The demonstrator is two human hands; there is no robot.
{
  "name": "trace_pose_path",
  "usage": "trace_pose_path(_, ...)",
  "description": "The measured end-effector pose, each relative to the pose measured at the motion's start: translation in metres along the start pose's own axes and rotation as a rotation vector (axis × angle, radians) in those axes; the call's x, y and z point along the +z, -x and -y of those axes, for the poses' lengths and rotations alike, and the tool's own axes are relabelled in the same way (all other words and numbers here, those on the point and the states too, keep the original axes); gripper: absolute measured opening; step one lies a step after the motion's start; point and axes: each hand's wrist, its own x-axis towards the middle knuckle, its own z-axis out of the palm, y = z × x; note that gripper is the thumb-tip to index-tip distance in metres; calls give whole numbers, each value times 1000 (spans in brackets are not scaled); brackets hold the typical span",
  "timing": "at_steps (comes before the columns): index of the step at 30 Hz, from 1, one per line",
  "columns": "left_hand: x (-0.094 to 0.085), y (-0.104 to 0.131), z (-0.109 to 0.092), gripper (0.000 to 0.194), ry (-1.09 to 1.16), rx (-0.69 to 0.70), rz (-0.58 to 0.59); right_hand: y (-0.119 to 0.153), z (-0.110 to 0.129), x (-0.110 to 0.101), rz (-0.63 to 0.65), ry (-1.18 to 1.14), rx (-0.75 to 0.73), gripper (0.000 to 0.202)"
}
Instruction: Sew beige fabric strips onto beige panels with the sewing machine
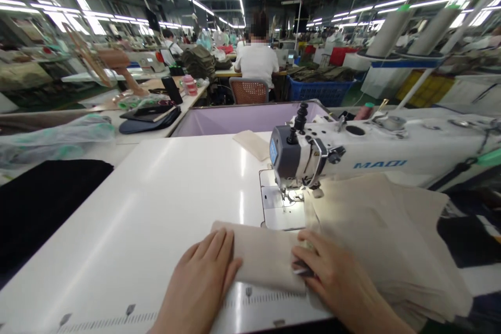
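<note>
A folded beige cloth piece [264, 255] lies on the white sewing table in front of the sewing machine [291, 167]. Flat on its left end rests my left hand [205, 269], fingers stretched out and holding nothing. My right hand [332, 271] is at the cloth's right end, fingers curled around a small dark tool [302, 268] with a pale edge. Its exact kind is mostly hidden by the fingers. Larger beige cloth panels [383, 229] spread out on the right, beside and under my right forearm. The machine's needle area is lit, just beyond the folded piece.
Another beige piece [252, 144] lies left of the machine head. Black cloth [50, 203] covers the left side. Behind the table is a lilac-lined bin [242, 117]. A person in a white shirt [257, 62] sits ahead. Thread cones [387, 31] stand at upper right.
</note>
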Motion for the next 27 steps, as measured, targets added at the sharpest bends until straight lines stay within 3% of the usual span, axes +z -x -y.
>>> trace_pose_path(7,1,-107,18,49,180,58,229,-17,0,13,-56,26,18,27)
trace_pose_path(11,6,-152,17,48,292,188,254,-20,1,18,-110,48,39,28)
trace_pose_path(17,17,-183,17,38,338,315,176,-29,3,14,-72,33,88,27)
trace_pose_path(22,26,-196,21,39,354,336,188,-35,4,13,-7,55,132,26)
trace_pose_path(27,31,-203,21,38,367,330,182,-36,3,17,-20,53,160,24)
